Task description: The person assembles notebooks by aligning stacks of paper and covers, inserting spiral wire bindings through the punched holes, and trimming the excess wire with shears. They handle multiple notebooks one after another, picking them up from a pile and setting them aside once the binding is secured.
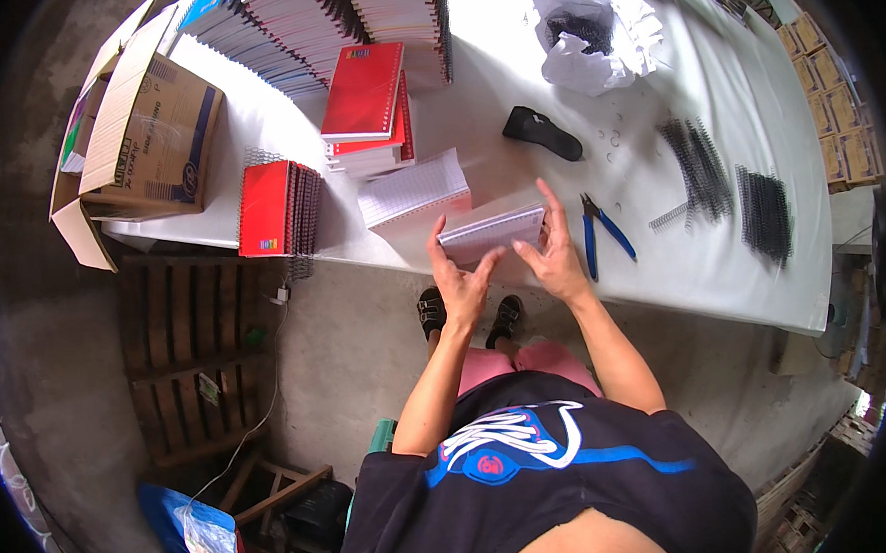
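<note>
A thin stack of white lined sheets [491, 232] stands on its edge at the near rim of the white table [723, 272]. My left hand [458, 276] presses its left end and my right hand [554, 256] presses its right end, fingers spread along both sides. A second stack of lined sheets [413, 190] lies flat just to the left of it. Blue-handled pliers [601, 233] rest right beside my right hand.
Red spiral notebooks [366, 98] are piled behind, with another red stack [271, 207] at the table's left edge and an open cardboard box [149, 122] beyond. Black wire binding combs [729, 186] lie at right, with a black tool [543, 132] and crumpled white plastic [591, 33] farther back.
</note>
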{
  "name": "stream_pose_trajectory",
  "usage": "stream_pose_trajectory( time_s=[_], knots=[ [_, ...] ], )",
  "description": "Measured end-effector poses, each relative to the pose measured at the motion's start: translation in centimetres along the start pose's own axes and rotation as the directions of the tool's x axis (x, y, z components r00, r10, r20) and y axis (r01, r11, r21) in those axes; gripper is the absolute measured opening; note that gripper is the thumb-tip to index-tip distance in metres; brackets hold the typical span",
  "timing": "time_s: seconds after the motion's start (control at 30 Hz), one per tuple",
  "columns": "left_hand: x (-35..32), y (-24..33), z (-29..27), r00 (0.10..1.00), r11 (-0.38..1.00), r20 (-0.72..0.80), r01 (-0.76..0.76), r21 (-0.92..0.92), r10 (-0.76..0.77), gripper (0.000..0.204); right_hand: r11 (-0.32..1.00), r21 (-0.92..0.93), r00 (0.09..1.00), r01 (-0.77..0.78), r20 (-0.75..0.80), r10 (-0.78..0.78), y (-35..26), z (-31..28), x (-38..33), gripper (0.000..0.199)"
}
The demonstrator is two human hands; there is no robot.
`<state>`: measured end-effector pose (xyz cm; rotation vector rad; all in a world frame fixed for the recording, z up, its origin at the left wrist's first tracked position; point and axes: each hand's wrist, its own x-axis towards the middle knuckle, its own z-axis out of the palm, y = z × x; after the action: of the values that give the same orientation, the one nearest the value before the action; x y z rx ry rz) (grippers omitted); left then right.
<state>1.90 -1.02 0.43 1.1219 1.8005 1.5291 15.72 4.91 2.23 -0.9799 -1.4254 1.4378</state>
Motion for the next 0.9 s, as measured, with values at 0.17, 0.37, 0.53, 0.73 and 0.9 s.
stream_pose_trajectory(
  time_s=[0.17,0.37,0.53,0.73,0.9],
  knots=[
    [-0.6,-1.1,-0.3,0.993,0.995,-0.048,-0.104,0.008,0.104,0.080,0.996,-0.091,1.000,0.002,0.031,0.001,0.7,-1.1,-1.0,0.083],
    [-0.9,-0.1,0.0,1.000,1.000,0.013,0.002,-0.029,-0.002,0.092,0.974,-0.222,0.995,0.050,0.100,-0.029,0.7,-0.4,-1.7,0.081],
    [-1.1,-1.7,-0.6,0.997,0.996,0.049,-0.050,-0.073,0.054,0.056,0.966,-0.250,0.991,0.061,0.132,-0.029,1.8,-1.2,-1.6,0.048],
    [-0.3,2.7,-6.6,0.802,0.802,0.019,-0.596,-0.047,0.597,0.009,0.807,-0.132,0.795,0.575,0.322,-0.514,-3.8,-0.8,-0.6,0.019],
    [-1.3,7.4,-12.3,0.678,0.674,0.104,-0.734,0.078,0.727,0.012,0.786,-0.192,0.752,0.587,0.488,-0.443,-8.6,0.3,0.0,0.020]
  ],
)
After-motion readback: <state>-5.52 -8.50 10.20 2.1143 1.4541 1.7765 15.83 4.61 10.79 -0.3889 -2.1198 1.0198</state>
